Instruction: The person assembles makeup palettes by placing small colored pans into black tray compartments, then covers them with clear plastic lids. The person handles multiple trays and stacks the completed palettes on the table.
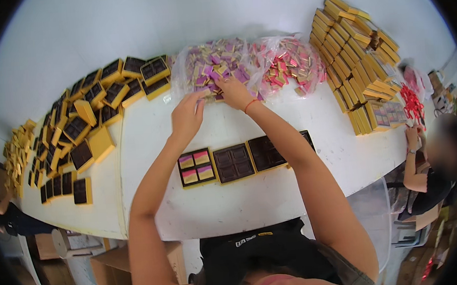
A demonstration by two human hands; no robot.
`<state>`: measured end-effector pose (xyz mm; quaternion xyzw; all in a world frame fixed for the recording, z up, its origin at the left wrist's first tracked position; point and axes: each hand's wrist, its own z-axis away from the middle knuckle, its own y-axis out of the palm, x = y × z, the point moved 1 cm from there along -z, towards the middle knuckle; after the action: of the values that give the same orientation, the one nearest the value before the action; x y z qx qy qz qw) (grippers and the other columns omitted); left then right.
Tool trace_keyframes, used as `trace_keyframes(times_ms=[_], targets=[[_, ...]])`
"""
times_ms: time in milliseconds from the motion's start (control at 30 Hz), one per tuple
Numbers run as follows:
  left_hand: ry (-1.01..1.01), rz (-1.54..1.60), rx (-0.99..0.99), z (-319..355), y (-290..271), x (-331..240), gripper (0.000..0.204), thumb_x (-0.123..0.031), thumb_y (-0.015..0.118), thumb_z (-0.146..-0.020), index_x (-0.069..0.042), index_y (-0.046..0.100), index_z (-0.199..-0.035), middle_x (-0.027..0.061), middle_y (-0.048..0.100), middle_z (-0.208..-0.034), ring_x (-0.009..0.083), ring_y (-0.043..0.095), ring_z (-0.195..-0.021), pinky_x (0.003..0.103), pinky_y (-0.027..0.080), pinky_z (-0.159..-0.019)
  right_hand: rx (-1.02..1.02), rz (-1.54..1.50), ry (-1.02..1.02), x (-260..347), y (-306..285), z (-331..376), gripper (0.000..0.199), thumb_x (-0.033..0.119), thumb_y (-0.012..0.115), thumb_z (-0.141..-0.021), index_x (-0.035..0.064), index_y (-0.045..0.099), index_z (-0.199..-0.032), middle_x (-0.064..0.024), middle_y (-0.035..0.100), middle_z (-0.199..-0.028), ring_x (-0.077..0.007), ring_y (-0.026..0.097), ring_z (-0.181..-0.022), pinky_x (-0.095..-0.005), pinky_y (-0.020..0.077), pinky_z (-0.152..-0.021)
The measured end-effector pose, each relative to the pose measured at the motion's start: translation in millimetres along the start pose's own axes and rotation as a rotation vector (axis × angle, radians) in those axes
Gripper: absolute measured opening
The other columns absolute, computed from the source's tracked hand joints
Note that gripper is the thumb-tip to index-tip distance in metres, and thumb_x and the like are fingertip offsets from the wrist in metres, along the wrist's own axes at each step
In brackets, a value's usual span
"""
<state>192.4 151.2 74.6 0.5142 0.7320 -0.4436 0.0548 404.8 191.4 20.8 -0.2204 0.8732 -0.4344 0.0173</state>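
Both my arms stretch over the white table to a clear plastic bag heaped with small purple-and-gold wrapped pieces (pixel 217 56). My left hand (pixel 186 116) is at the bag's near edge, its thumb and fingers closed on a small gold-and-pink piece (pixel 204 93). Further right, my right hand (pixel 236 94) reaches into the heap, fingertips closed at a purple piece (pixel 214 75). Between my forearms lies a row of dark trays in gold boxes. The leftmost box (pixel 197 181) holds pink, purple and gold pieces in its compartments; the middle tray (pixel 233 162) has bare compartments. My right forearm partly covers the right-hand trays (pixel 263 153).
A second bag with red-and-gold pieces (pixel 289 64) sits beside the first. Gold boxes with dark trays (pixel 76 129) are piled on the left, and stacked gold boxes (pixel 358 62) on the right. A person (pixel 431 165) works near red ribbons (pixel 412 102); another person's arm (pixel 0 203) shows far left.
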Motion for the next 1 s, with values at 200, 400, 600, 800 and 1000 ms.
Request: trace_keyframes(times_ms=[200, 400, 600, 800, 1000], targets=[[-0.33, -0.407, 0.195, -76.3, 58.6, 65.2, 0.023, -0.028, 0.067, -0.088, -0.01, 0.071, -0.1, 0.0104, 0.071, -0.097, 0.032, 0.067, -0.092, 0.042, 0.052, -0.074, 0.028, -0.479, 0.409, -4.6, -31.6, 7.6, 0.014, 0.012, 0.069, -0.086, 0.0057, 0.07, -0.098, -0.0073, 0.066, -0.078, -0.0194, 0.064, -0.076, -0.032, 0.0478, -0.072], [-0.293, 0.062, 0.0, -67.3, 55.8, 60.6, 0.02, -0.027, 0.065, -0.091, -0.011, 0.074, -0.1, 0.007, 0.073, -0.084, 0.0201, 0.069, -0.076, 0.034, 0.052, -0.065, 0.186, -1.133, 0.603, 23.2, -121.6, 60.1, 0.037, 0.012, 0.064, -0.094, 0.0077, 0.054, -0.129, 0.0006, 0.063, -0.083, -0.0077, 0.06, -0.08, -0.0255, 0.0465, -0.073], [-0.563, 0.877, 0.28, -14.6, 11.2, -32.2, 0.031, -0.015, 0.059, -0.097, -0.005, 0.058, -0.127, 0.0028, 0.067, -0.1, 0.0114, 0.064, -0.086, 0.025, 0.05, -0.074, 0.171, -1.262, 0.642, 39.5, -163.1, 108.8, 0.034, 0.008, 0.062, -0.094, 0.0086, 0.058, -0.127, 0.0011, 0.063, -0.087, -0.0071, 0.059, -0.083, -0.0239, 0.0471, -0.071], [-0.62, 0.818, 0.384, 43.2, -22.6, -53.0, 0.017, -0.01, 0.063, -0.093, -0.005, 0.06, -0.109, 0.0036, 0.067, -0.095, 0.0106, 0.063, -0.085, 0.025, 0.05, -0.074, 0.162, -1.27, 0.672, 67.4, -149.1, 144.6, 0.02, 0.001, 0.063, -0.09, 0.0044, 0.055, -0.108, 0.0012, 0.057, -0.088, -0.0055, 0.057, -0.081, -0.0216, 0.0479, -0.069], [-0.584, 0.467, 0.507, 98.3, -14.0, -38.9, 0.015, -0.004, 0.068, -0.088, -0.005, 0.061, -0.101, 0.0004, 0.063, -0.084, 0.0071, 0.057, -0.075, 0.024, 0.046, -0.066, 0.072, -1.36, 0.734, 123.8, -138.6, 150.4, 0.019, 0.001, 0.063, -0.091, 0.0031, 0.057, -0.109, 0.0011, 0.057, -0.081, -0.007, 0.059, -0.079, -0.022, 0.0489, -0.066]])
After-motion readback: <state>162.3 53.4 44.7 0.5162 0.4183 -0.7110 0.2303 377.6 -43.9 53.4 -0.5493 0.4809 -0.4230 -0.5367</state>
